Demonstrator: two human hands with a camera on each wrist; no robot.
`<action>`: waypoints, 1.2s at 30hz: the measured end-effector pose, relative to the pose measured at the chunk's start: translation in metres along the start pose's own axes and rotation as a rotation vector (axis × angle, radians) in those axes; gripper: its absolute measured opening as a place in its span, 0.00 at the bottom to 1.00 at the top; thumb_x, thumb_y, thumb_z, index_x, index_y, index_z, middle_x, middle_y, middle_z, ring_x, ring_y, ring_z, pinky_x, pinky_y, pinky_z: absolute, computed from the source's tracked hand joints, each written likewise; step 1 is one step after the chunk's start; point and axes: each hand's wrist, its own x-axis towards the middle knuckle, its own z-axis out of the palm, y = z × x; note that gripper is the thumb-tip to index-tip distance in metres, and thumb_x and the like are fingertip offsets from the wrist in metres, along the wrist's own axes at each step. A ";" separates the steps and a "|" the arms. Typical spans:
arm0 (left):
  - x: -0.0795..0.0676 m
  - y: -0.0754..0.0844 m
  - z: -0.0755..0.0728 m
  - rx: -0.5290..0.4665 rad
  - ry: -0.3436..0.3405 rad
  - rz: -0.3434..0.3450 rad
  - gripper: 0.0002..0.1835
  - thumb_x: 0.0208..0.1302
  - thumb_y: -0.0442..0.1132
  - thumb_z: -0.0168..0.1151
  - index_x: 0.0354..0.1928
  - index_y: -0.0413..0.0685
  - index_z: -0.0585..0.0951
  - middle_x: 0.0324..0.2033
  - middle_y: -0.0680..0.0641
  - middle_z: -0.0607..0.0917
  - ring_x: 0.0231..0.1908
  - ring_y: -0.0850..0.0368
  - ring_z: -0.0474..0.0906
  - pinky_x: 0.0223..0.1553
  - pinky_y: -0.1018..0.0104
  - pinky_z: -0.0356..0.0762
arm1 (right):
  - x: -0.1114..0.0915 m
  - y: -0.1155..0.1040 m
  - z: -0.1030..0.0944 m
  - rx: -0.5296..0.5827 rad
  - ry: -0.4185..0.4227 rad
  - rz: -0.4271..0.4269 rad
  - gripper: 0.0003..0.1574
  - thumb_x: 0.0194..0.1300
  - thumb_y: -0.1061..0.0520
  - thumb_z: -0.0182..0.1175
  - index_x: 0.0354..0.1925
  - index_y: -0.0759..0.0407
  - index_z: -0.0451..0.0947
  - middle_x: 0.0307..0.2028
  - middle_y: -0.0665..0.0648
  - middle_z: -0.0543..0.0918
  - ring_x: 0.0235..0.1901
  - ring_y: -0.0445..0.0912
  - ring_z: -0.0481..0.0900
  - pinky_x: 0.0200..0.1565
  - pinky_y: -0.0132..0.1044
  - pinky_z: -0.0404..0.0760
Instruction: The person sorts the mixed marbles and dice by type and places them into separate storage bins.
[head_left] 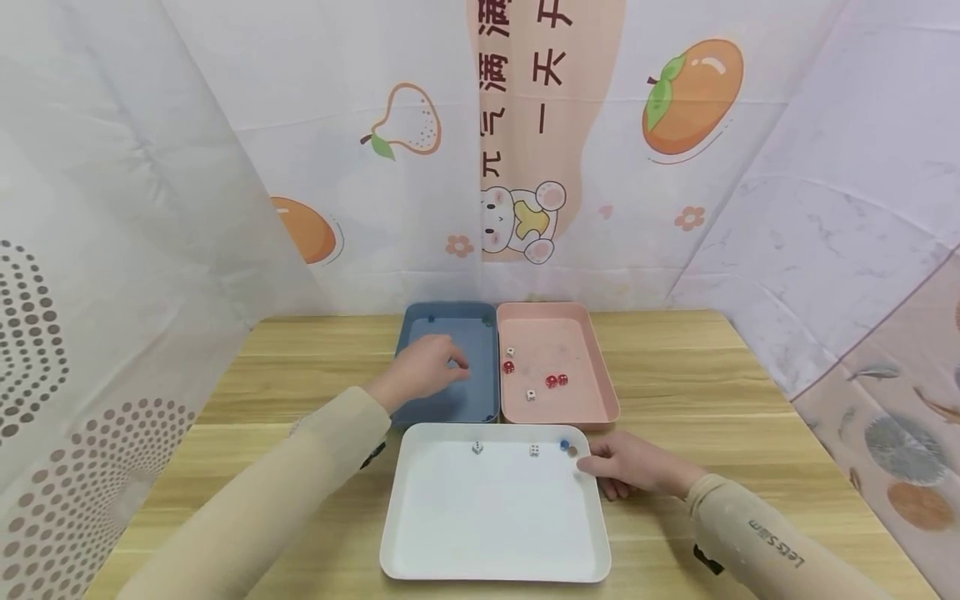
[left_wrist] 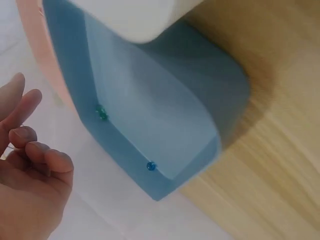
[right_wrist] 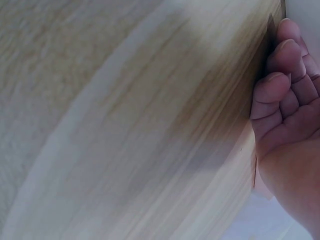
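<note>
My left hand (head_left: 426,367) hovers above the blue tray (head_left: 470,392), fingers loosely bent, with nothing visible between thumb and fingertips. Inside that tray lie a small blue bead (left_wrist: 151,166) and a green piece (left_wrist: 101,112), both near its far wall. My right hand (head_left: 633,465) is at the right side of the white tray (head_left: 495,517), gripping its rim with the other fingers curled outside the wall. Along the white tray's far side are a grey-white die (head_left: 477,447), a white die (head_left: 534,450), a blue bead (head_left: 564,445) and a brownish bead (head_left: 572,451).
A pink tray (head_left: 603,392) adjoins the blue one on the right. It contains red dice (head_left: 552,381) and white dice (head_left: 531,395). All three trays stand on a wood-grain table (head_left: 690,383), with a printed curtain (head_left: 360,217) behind it.
</note>
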 end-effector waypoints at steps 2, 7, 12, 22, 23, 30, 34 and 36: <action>-0.012 0.001 -0.002 -0.023 -0.002 -0.001 0.09 0.59 0.45 0.64 0.39 0.53 0.86 0.37 0.56 0.81 0.42 0.57 0.76 0.42 0.62 0.75 | 0.000 0.000 0.000 -0.003 -0.001 0.003 0.21 0.66 0.42 0.54 0.22 0.52 0.76 0.12 0.55 0.77 0.11 0.42 0.68 0.13 0.30 0.64; -0.038 0.001 -0.004 -0.078 -0.004 0.009 0.08 0.59 0.44 0.65 0.37 0.51 0.87 0.35 0.56 0.83 0.40 0.58 0.78 0.40 0.63 0.77 | -0.001 -0.001 0.000 -0.008 0.001 0.000 0.20 0.66 0.44 0.54 0.22 0.52 0.77 0.13 0.55 0.77 0.11 0.42 0.68 0.14 0.30 0.65; -0.061 0.000 -0.005 -0.117 -0.009 -0.021 0.06 0.58 0.45 0.65 0.35 0.55 0.87 0.32 0.58 0.84 0.32 0.63 0.78 0.32 0.66 0.76 | -0.002 -0.002 0.000 0.003 -0.003 -0.012 0.20 0.66 0.44 0.54 0.23 0.52 0.77 0.12 0.55 0.77 0.11 0.42 0.68 0.13 0.30 0.65; -0.104 -0.007 -0.004 -0.231 -0.041 -0.163 0.07 0.58 0.45 0.64 0.25 0.56 0.86 0.19 0.58 0.80 0.20 0.64 0.70 0.22 0.67 0.69 | -0.001 -0.001 0.000 -0.012 -0.001 -0.017 0.20 0.66 0.43 0.54 0.22 0.52 0.76 0.12 0.54 0.77 0.11 0.42 0.68 0.13 0.30 0.64; -0.108 -0.009 -0.003 -0.245 -0.044 -0.166 0.09 0.59 0.45 0.64 0.23 0.55 0.85 0.15 0.58 0.77 0.17 0.64 0.67 0.20 0.68 0.66 | -0.001 -0.001 0.000 -0.012 -0.001 -0.016 0.20 0.66 0.43 0.54 0.22 0.52 0.76 0.12 0.54 0.77 0.10 0.41 0.68 0.13 0.30 0.64; -0.128 -0.024 0.005 -0.368 -0.089 -0.234 0.20 0.60 0.49 0.62 0.13 0.47 0.78 0.09 0.53 0.74 0.12 0.59 0.70 0.17 0.65 0.71 | -0.001 -0.001 0.000 -0.002 -0.013 -0.014 0.20 0.66 0.43 0.54 0.24 0.52 0.77 0.13 0.55 0.77 0.11 0.42 0.68 0.13 0.30 0.64; -0.134 -0.031 0.011 -0.491 -0.135 -0.287 0.20 0.59 0.51 0.63 0.17 0.44 0.80 0.13 0.47 0.79 0.16 0.52 0.78 0.20 0.59 0.79 | -0.002 0.000 0.000 -0.010 -0.007 -0.015 0.21 0.66 0.42 0.54 0.23 0.52 0.76 0.13 0.55 0.77 0.11 0.42 0.68 0.14 0.31 0.67; -0.136 -0.034 0.013 -0.573 -0.181 -0.302 0.20 0.58 0.51 0.63 0.19 0.42 0.81 0.15 0.45 0.80 0.17 0.51 0.79 0.20 0.58 0.80 | -0.002 0.000 0.001 -0.012 -0.002 -0.015 0.21 0.66 0.42 0.54 0.22 0.53 0.76 0.12 0.55 0.77 0.11 0.42 0.68 0.14 0.31 0.67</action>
